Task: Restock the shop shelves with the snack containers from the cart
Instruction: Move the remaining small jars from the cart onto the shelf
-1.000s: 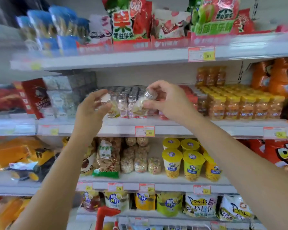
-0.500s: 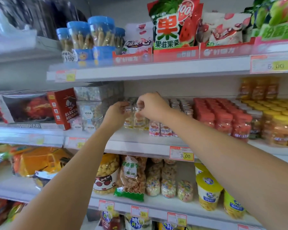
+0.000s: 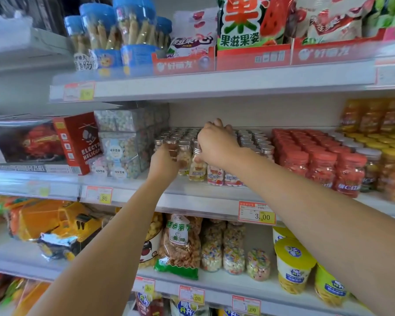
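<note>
Your left hand (image 3: 165, 164) and right hand (image 3: 217, 144) each grasp a bottle (image 3: 197, 166) at the shelf (image 3: 192, 191) front. Both look nearly placed. The cart is out of view.

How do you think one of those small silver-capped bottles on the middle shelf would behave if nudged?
Probably tippy: the silver-capped bottle is tall and narrow. Likely light, since the right hand seems to pinch it by the cap alone. The packed neighbouring bottles should stop it falling far.

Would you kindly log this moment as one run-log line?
phase: restocking | left hand: holds left jar | right hand: holds right jar by cap | site: middle shelf, front of silver-capped jars
</note>
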The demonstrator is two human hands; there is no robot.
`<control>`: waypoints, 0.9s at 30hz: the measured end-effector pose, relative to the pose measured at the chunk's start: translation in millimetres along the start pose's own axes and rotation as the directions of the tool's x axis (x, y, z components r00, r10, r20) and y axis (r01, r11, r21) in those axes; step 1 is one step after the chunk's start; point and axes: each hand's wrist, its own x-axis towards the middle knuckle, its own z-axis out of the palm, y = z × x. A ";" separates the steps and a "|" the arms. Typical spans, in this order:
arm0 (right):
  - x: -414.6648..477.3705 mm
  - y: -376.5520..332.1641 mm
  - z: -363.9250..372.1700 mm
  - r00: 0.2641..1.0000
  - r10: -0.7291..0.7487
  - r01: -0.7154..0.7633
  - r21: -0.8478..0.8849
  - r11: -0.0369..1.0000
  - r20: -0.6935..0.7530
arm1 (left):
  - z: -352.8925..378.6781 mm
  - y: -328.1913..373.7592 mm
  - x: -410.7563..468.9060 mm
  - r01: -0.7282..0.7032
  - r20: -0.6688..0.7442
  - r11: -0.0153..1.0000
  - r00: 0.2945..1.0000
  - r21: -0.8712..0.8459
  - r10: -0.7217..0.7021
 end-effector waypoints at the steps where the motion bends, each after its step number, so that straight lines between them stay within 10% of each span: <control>1: -0.2 -2.3 -0.2 1.000 -0.005 0.005 -0.017 1.000 -0.003 | 0.0 1.8 -0.9 0.001 -0.003 1.000 1.000 0.003 -0.001; 6: 0.4 -10.5 -1.5 1.000 -0.010 0.010 -0.052 0.999 -0.009 | -7.2 10.9 -21.5 -0.033 -0.181 0.995 0.982 0.095 0.050; 16: -0.2 -7.2 -1.2 0.998 -0.040 0.038 -0.054 0.998 -0.045 | -2.6 6.7 -35.4 -0.036 0.126 0.983 0.992 0.178 0.014; 27: -107.0 12.8 -4.6 0.990 -0.065 0.112 0.421 0.900 -0.125 | -13.6 11.6 -158.1 -0.210 -0.109 0.978 0.972 -0.019 0.207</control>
